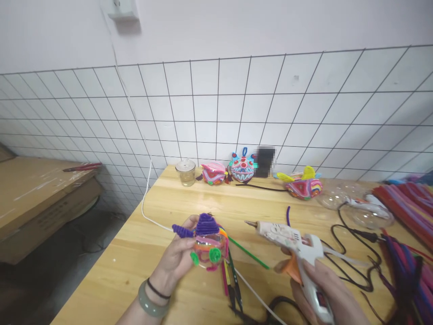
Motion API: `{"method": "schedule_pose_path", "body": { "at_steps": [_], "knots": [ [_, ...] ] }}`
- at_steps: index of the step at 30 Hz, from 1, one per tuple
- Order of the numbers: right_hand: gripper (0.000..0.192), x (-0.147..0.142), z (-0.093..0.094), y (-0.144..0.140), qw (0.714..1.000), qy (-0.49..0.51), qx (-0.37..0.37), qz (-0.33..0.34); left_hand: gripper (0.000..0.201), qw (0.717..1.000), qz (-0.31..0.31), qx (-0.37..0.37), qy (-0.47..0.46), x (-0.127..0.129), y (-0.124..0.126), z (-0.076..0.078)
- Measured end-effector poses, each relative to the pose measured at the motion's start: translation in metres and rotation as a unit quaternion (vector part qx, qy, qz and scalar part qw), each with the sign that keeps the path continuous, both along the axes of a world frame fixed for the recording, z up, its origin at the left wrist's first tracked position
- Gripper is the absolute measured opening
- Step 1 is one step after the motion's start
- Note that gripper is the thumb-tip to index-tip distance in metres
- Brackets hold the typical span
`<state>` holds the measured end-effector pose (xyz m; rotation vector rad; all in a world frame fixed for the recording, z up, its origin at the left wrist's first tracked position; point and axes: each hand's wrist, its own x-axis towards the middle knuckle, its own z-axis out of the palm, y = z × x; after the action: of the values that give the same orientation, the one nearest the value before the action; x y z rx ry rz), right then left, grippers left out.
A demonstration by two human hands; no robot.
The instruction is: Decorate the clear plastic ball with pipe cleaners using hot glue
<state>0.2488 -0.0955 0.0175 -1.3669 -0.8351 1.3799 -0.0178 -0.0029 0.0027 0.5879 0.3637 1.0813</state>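
Note:
My left hand [181, 253] grips a clear plastic ball ornament [204, 250] partly covered in pipe cleaners. Purple coils form a triangle on its top and a spike at its left, green round spirals sit on the front, and orange and pink strands run along its side. In my right hand [314, 284] is a white hot glue gun [291, 239], my fingers wrapped about its handle near the orange trigger. Its metal nozzle points left toward the ornament, some way apart from it. Beneath the ornament lie pencils [232, 284] and a green pipe cleaner [250, 253].
Along the tiled wall stand a glass of liquid [186, 174], a pink decorated ornament [214, 174], a blue one [242, 168] and a yellow-winged one [303, 185]. Clear plastic balls [368, 214], black cord [338, 234] and pipe cleaner bundles [406, 212] lie at right. A cardboard box [43, 194] is left.

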Motion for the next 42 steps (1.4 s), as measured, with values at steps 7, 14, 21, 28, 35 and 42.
{"method": "schedule_pose_path", "body": {
  "at_steps": [7, 14, 21, 28, 35, 42],
  "knots": [
    [0.045, 0.012, -0.040, 0.038, 0.985, -0.159, -0.051, -0.043, 0.033, 0.997, 0.018, -0.071, -0.028, 0.010, 0.003, 0.001],
    [0.042, 0.024, -0.043, 0.036, 0.759, -0.651, 0.003, -0.001, 0.038, 0.995, 0.031, -0.091, 0.018, 0.017, 0.001, -0.004],
    [0.020, -0.009, -0.006, 0.025, 0.710, -0.591, 0.382, 0.012, 0.037, 0.991, 0.052, -0.009, 0.122, 0.022, -0.007, 0.006],
    [0.023, -0.045, 0.024, 0.022, 0.675, -0.544, 0.495, 0.048, 0.035, 0.989, 0.037, 0.025, 0.138, 0.024, -0.010, 0.006],
    [0.011, -0.046, 0.019, 0.029, 0.702, -0.528, 0.476, 0.042, 0.033, 0.991, 0.025, 0.025, 0.127, 0.025, -0.011, 0.005],
    [0.012, -0.048, 0.010, 0.035, 0.766, -0.497, 0.404, 0.053, 0.033, 0.991, 0.020, 0.009, 0.131, 0.026, -0.012, 0.006]
  ]
}}
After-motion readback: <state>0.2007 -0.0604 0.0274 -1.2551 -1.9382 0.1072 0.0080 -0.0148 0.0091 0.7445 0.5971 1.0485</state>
